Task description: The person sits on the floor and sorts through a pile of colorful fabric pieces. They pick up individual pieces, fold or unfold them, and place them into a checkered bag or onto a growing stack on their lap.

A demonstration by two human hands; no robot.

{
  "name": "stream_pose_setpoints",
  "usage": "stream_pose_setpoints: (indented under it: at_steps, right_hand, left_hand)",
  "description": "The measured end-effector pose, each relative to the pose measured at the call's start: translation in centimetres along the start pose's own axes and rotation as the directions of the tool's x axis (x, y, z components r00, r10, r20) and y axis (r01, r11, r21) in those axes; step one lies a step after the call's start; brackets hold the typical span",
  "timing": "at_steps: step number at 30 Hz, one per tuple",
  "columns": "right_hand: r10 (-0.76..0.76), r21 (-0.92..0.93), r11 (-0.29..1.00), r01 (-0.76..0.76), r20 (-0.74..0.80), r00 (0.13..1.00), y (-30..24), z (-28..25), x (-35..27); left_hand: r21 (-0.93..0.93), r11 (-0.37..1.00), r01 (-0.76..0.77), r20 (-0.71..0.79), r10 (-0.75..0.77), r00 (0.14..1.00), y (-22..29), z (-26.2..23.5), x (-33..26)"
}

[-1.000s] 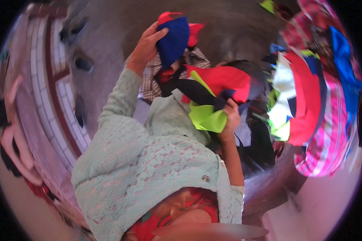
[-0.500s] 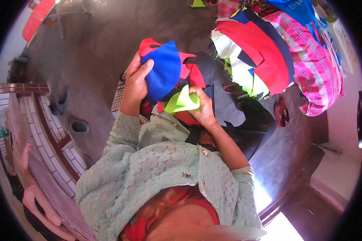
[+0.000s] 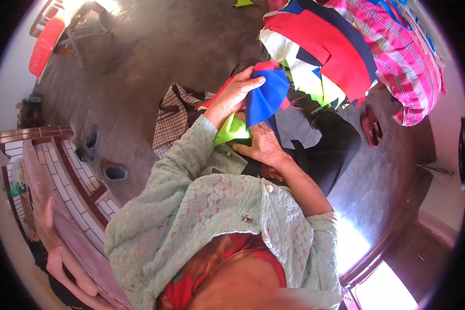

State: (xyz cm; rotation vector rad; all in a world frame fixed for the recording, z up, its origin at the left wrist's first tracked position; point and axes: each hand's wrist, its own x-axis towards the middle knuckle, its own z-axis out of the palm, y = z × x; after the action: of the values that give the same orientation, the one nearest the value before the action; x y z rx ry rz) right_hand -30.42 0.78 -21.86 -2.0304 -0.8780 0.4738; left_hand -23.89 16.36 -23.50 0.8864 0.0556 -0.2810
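My left hand (image 3: 237,93) grips a curved blue cloth piece (image 3: 268,98), thumb on top and fingers behind. Pinkish-red cloth (image 3: 266,65) shows along the blue piece's upper edge. Below it, close to my lap, my right hand (image 3: 266,144) is closed at a lime-green cloth piece (image 3: 232,130). The right thumb lies along the green piece's lower edge; the other fingers are partly hidden behind the blue cloth. Dark cloth (image 3: 338,137) covers the area right of my right hand.
At the upper right, a layered heap of red, white, navy and lime cloth pieces (image 3: 320,44) rests beside pink plaid fabric (image 3: 403,67). Brown checked cloth (image 3: 173,113) lies left of my lap. Shoes (image 3: 115,172) stand on the floor, and another person's bare feet (image 3: 54,258) show at left.
My left hand has carried the blue cloth to the right, over the fingers of my right hand. The lime-green piece now sits lower, partly behind the blue. The view has shifted slightly.
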Motion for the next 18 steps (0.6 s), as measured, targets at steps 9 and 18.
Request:
stream_pose_setpoints:
  at_steps: [9, 18]
  right_hand:
    - [-0.126, 0.206, 0.95, 0.233, -0.431, 0.894, 2.1, -4.7, -2.9]
    - [0.444, 0.764, 0.638, 0.099, -0.469, 0.763, 5.7, -4.1, -1.1]
  left_hand:
    - [0.016, 1.0, -0.007, 0.091, 0.005, 0.996, -0.7, -0.2, -0.3]
    - [0.26, 0.966, -0.018, 0.103, -0.009, 0.995, -0.5, 0.7, -0.5]
